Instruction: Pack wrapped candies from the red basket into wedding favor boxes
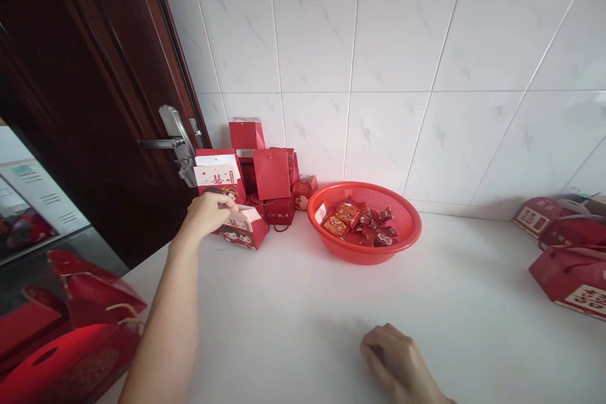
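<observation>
Open table [284, 328] ran between the left forearm [165, 315] and the right hand [395, 353], and on from the red basket [369, 257] to the boxes at the far right [561, 273]. Clustered red boxes [272, 173] before the tiled wall [398, 25] blocked passage beyond the left hand [208, 209]; the basket's raised rim barred a low sideways pass rightward.

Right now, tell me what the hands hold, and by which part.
The left hand grips a box by its upper edge; the right hand is curled, its contents, if any, hidden.

left hand [208, 209]: bare | left forearm [173, 303]: bare, slim, tapering | right hand [395, 356]: seemingly bare, slightly blurred
</observation>
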